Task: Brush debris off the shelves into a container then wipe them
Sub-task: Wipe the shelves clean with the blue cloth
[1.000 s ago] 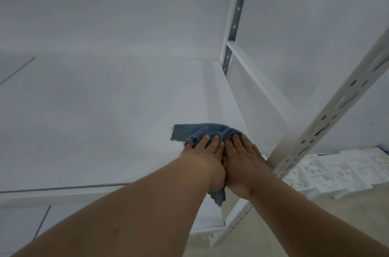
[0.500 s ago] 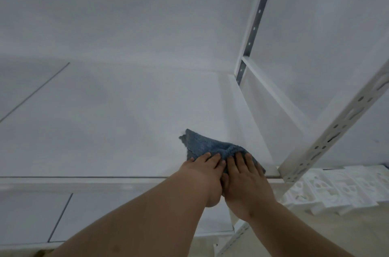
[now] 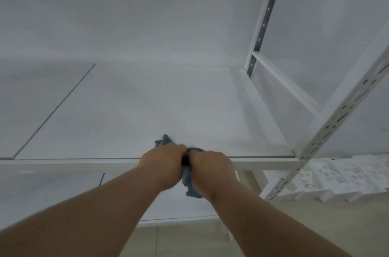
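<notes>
Blue cloth (image 3: 190, 181) gripped by left hand (image 3: 166, 163) and right hand (image 3: 211, 169) at white shelf (image 3: 147, 109) edge.

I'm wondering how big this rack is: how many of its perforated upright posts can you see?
2. One grey slotted post stands at the back right corner; one white perforated post leans across the front right. Any left posts are out of frame.

No legible text, labels, brand marks or nos. anywhere: white shelf (image 3: 147, 109), perforated upright (image 3: 336, 113) and foam pieces (image 3: 347, 178) on floor all bear no readable markings.
</notes>
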`<state>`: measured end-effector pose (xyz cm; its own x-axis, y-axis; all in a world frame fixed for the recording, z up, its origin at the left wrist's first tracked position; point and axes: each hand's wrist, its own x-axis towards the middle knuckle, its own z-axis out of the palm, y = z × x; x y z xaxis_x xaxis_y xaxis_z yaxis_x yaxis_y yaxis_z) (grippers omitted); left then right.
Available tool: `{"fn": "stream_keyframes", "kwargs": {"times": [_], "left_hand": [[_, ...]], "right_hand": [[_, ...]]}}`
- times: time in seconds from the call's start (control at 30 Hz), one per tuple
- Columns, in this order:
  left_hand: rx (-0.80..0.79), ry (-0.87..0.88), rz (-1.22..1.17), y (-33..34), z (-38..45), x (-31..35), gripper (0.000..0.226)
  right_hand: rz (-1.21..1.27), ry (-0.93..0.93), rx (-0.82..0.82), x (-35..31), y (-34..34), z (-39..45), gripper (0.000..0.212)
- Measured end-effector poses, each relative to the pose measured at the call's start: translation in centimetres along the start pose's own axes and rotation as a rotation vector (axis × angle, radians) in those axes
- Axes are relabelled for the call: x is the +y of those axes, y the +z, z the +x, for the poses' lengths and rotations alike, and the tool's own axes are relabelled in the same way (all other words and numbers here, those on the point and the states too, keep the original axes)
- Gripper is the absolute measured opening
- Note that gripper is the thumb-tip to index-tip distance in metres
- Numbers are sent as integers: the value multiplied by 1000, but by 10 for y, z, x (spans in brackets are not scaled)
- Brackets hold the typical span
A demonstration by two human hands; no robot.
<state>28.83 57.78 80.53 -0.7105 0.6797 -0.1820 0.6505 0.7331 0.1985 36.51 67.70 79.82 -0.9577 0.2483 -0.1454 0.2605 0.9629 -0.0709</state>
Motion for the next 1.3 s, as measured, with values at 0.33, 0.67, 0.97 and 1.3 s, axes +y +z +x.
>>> {"fn": "stream_keyframes", "kwargs": {"times": [0.33,0.67,0.97,1.3], "left_hand": [[89,-113,-140,-69,43,-9,37],[102,98,31,5,55,-35,17],[-131,-255,127,-21,31,-93,27],[-75,-55,127,-5,62,-4,33]], "right_hand": [[555,249,245,36,-40,34,41],[105,1,107,18,9,54,30],[182,-316,54,-53,22,77,37],[268,-270,110,40,32,61,53]]}}
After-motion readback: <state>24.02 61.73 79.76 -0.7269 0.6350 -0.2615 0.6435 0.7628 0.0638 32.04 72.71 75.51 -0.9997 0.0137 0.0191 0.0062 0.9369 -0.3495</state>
